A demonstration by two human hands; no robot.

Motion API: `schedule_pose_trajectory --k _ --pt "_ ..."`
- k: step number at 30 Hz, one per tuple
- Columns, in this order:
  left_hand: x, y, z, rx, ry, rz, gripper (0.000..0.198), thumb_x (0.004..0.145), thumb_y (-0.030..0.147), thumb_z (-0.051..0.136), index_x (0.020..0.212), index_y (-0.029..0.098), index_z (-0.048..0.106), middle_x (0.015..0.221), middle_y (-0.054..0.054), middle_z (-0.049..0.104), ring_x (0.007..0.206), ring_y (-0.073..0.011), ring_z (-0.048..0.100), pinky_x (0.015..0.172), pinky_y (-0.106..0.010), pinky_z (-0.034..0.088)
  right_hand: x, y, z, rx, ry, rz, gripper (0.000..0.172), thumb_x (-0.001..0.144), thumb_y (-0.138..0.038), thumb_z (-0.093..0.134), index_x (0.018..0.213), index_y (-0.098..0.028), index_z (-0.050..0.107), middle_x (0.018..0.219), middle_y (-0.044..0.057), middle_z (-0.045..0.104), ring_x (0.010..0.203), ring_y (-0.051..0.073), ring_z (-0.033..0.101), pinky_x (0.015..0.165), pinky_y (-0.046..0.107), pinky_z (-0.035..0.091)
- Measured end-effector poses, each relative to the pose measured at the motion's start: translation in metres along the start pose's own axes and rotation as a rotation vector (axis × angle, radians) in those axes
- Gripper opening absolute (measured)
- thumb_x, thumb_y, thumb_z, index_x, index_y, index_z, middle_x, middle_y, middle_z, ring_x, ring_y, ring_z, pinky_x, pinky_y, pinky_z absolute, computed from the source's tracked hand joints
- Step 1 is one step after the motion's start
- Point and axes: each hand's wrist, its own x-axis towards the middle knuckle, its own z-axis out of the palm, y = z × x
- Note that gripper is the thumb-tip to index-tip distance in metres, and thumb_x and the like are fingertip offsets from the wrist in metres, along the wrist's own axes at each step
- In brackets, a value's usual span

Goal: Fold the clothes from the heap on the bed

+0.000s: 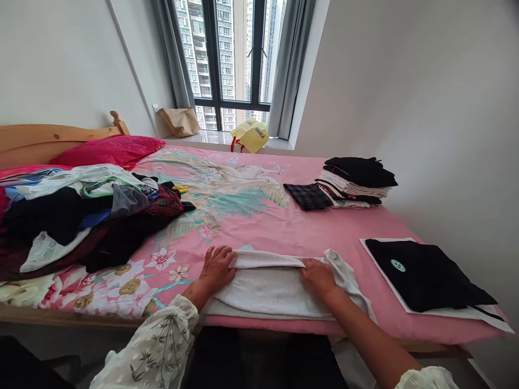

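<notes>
A light grey garment (267, 292) lies at the bed's front edge, its far side turned over in a fold towards me. My left hand (219, 266) is closed on the fold's left end, the thumb at the cloth and the fingers reaching past it. At the fold's right part, my right hand (318, 276) pinches the cloth, its fingertips partly hidden. Loose, wrinkled cloth of the same garment spreads to the right of that hand and hangs near the bed edge. What kind of garment it is, I cannot tell.
A heap of loose clothes (81, 210) covers the bed's left side, near a red pillow (113, 151). Folded clothes are stacked (357, 181) at the back right, beside a dark checked cloth (308, 196). A black folded garment (425, 275) lies at the right. A yellow bag (251, 135) is by the window.
</notes>
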Motion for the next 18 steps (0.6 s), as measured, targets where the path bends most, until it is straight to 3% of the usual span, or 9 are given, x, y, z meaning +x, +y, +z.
schedule_pose_trajectory --k 3,6,8,11,13,16,18 --pt "0.006 0.030 -0.006 -0.055 -0.022 0.111 0.028 0.079 0.017 0.050 0.103 0.022 0.063 0.111 -0.009 0.063 0.109 -0.0250 0.053 0.098 -0.046 0.035 0.002 -0.002 -0.003 -0.022 -0.010 0.001 0.028 0.089 -0.029 0.039 0.101 -0.021 0.063 0.101 0.008 0.066 0.094 0.022 0.061 0.081 0.033 0.037" --pt "-0.003 0.076 0.001 -0.229 -0.229 0.407 0.030 0.087 0.023 0.043 0.111 0.022 0.059 0.110 -0.006 0.064 0.107 -0.0194 0.055 0.097 -0.035 0.040 0.000 -0.004 0.001 -0.035 -0.008 0.007 0.026 0.087 -0.027 0.041 0.103 -0.020 0.062 0.104 0.008 0.065 0.096 0.021 0.059 0.081 0.032 0.036" --pt "-0.009 0.108 0.014 -0.298 -0.306 0.468 0.038 0.086 0.028 0.045 0.124 0.021 0.052 0.125 -0.007 0.058 0.118 -0.0213 0.050 0.104 -0.037 0.035 -0.002 -0.008 0.004 -0.032 0.013 0.010 0.028 0.087 -0.027 0.041 0.107 -0.021 0.060 0.107 0.008 0.064 0.099 0.021 0.058 0.083 0.032 0.036" --pt "-0.003 0.146 0.039 -0.322 -0.292 0.379 0.054 0.085 0.038 0.047 0.136 0.021 0.041 0.138 -0.011 0.047 0.129 -0.0279 0.039 0.112 -0.045 0.023 -0.007 -0.015 0.005 -0.007 0.092 -0.027 0.031 0.089 -0.027 0.040 0.113 -0.022 0.058 0.110 0.007 0.063 0.102 0.020 0.057 0.088 0.032 0.035" --pt "0.010 0.158 0.052 -0.328 -0.276 0.252 0.053 0.087 0.043 0.042 0.137 0.024 0.042 0.136 -0.012 0.049 0.128 -0.0298 0.041 0.111 -0.046 0.023 -0.012 -0.019 0.005 0.012 0.146 -0.066 0.032 0.089 -0.025 0.039 0.115 -0.022 0.058 0.114 0.007 0.062 0.106 0.019 0.055 0.094 0.033 0.032" --pt "0.025 0.153 0.059 -0.314 -0.289 0.022 0.049 0.087 0.048 0.039 0.129 0.027 0.052 0.127 -0.013 0.057 0.119 -0.0321 0.049 0.106 -0.048 0.029 -0.021 -0.020 0.009 0.031 0.161 -0.093 0.033 0.091 -0.026 0.038 0.118 -0.022 0.057 0.121 0.006 0.059 0.113 0.019 0.051 0.099 0.033 0.031" --pt "0.023 0.133 0.056 -0.284 -0.298 -0.091 0.050 0.084 0.050 0.044 0.125 0.025 0.056 0.125 -0.014 0.059 0.119 -0.0353 0.049 0.104 -0.052 0.028 -0.028 -0.016 0.016 0.043 0.151 -0.103 0.036 0.092 -0.028 0.037 0.122 -0.022 0.055 0.126 0.007 0.056 0.117 0.020 0.049 0.100 0.034 0.031"
